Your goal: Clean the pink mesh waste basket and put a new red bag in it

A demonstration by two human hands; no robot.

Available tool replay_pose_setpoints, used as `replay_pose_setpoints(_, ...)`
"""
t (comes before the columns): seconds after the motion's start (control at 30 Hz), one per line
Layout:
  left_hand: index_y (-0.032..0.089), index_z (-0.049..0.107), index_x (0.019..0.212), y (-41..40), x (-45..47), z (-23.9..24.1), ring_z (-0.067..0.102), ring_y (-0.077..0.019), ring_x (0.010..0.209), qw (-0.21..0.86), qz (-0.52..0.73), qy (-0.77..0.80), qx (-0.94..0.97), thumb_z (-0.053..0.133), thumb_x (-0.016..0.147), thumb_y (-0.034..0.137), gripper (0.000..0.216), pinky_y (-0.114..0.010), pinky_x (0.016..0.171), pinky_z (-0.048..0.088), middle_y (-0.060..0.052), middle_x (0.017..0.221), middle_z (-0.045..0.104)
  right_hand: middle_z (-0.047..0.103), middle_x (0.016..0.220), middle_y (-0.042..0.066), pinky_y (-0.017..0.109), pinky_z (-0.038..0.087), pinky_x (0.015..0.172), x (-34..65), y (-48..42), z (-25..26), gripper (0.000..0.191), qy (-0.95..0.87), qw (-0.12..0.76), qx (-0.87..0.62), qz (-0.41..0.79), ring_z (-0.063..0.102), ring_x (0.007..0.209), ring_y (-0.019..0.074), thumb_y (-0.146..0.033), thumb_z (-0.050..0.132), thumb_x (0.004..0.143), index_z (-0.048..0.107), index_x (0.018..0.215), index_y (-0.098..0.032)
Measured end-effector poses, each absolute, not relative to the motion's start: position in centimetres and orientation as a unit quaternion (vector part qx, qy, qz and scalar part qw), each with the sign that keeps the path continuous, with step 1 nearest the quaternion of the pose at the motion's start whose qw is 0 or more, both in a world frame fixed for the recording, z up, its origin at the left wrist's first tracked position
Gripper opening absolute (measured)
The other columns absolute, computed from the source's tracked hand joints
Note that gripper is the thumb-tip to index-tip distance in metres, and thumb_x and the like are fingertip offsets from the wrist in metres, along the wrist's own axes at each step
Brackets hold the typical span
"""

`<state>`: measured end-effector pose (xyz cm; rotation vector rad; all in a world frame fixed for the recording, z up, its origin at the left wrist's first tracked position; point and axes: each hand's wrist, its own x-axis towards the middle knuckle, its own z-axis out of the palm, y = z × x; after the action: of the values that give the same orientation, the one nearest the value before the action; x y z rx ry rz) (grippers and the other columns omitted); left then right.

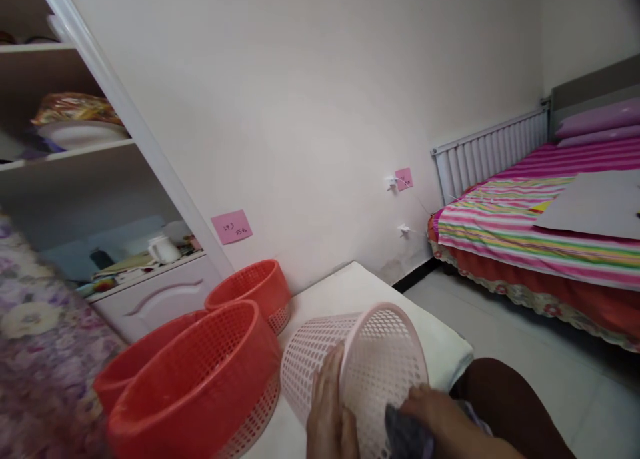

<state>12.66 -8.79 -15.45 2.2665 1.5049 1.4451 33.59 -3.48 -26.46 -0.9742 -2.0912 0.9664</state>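
From the head camera, the left hand (331, 412) is lying flat against the side wall of a pink mesh basket (363, 366), fingers stretched upward over the lattice and pressing on it rather than curling round it. The basket is lying tipped on its side, mouth turned toward the right, on a white cushion (350, 292) near that cushion's front edge. The right hand (440, 419) is closing its fingers on a dark cloth (403, 436) just at the basket's rim. Three red baskets (200, 372) are sitting along the cushion's left edge, the near two overlapping and the far one touching the wall. A cupboard (100, 199) is standing open at the left, and a striped bed (540, 226) is filling the right side.
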Motion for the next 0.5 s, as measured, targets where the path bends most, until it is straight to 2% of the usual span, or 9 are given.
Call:
replay_pose_setpoints(0.07, 0.023, 0.046, 0.141, -9.4, 12.4, -13.7, 0.041, -0.0233, 0.139, 0.068, 0.518, 0.529, 0.669, 0.038, 0.092, 0.022, 0.05, -0.044, 0.12, 0.025, -0.007, 0.147, 0.051, 0.071, 0.112, 0.011, 0.047, 0.046, 0.098, 36.3, -2.8, -25.2, 0.04, -0.749, 0.402, -0.402, 0.341, 0.062, 0.108, 0.032, -0.016, 0.055, 0.067, 0.069, 0.105, -0.021)
replay_pose_setpoints(0.1, 0.022, 0.047, 0.14, -9.8, 12.2, -12.7, 0.041, -0.0241, 0.139, 0.094, 0.532, 0.555, 0.633, 0.04, 0.091, 0.024, 0.049, -0.043, 0.12, 0.024, -0.008, 0.146, 0.051, 0.072, 0.112, 0.011, 0.044, 0.048, 0.096, 37.6, -2.6, -24.4, 0.042, -0.705, 0.452, -0.406, 0.366, 0.063, 0.105, 0.031, -0.017, 0.056, 0.066, 0.068, 0.106, -0.021)
replay_pose_setpoints(0.23, 0.024, 0.045, 0.14, -11.3, 11.0, -8.9, 0.042, -0.0274, 0.138, 0.201, 0.576, 0.61, 0.507, 0.054, 0.085, 0.032, 0.057, -0.045, 0.12, 0.024, -0.006, 0.145, 0.052, 0.076, 0.099, 0.008, 0.045, 0.056, 0.081, 41.4, -2.7, -21.9, 0.052, -0.393, 0.591, -0.438, 0.552, 0.07, 0.089, 0.0319, -0.037, 0.074, 0.066, 0.061, 0.114, -0.022)
replay_pose_setpoints(0.33, 0.03, 0.047, 0.138, -11.5, 9.6, -8.1, 0.045, -0.0273, 0.135, 0.264, 0.639, 0.583, 0.425, 0.065, 0.078, 0.033, 0.062, -0.042, 0.117, 0.031, -0.002, 0.143, 0.055, 0.076, 0.088, 0.002, 0.042, 0.059, 0.072, 42.6, -2.6, -21.7, 0.054, -0.239, 0.629, -0.395, 0.626, 0.071, 0.073, 0.0261, -0.039, 0.076, 0.071, 0.056, 0.118, -0.025)
replay_pose_setpoints(0.43, 0.037, 0.053, 0.132, -11.3, 7.9, -8.4, 0.057, -0.027, 0.125, 0.336, 0.671, 0.565, 0.343, 0.076, 0.067, 0.029, 0.069, -0.037, 0.107, 0.044, 0.002, 0.13, 0.065, 0.075, 0.076, 0.001, 0.037, 0.059, 0.066, 43.1, -1.4, -22.8, 0.049, -0.227, 0.623, -0.404, 0.63, 0.069, 0.063, 0.022, -0.037, 0.079, 0.07, 0.058, 0.111, -0.021)
replay_pose_setpoints(0.5, 0.039, 0.054, 0.131, -11.2, 6.8, -8.6, 0.066, -0.028, 0.111, 0.374, 0.678, 0.556, 0.301, 0.079, 0.061, 0.024, 0.076, -0.036, 0.094, 0.055, 0.002, 0.117, 0.072, 0.076, 0.079, 0.002, 0.035, 0.058, 0.066, 43.4, -0.3, -24.1, 0.048, -0.252, 0.607, -0.424, 0.623, 0.07, 0.065, 0.0215, -0.04, 0.077, 0.072, 0.057, 0.111, -0.02)
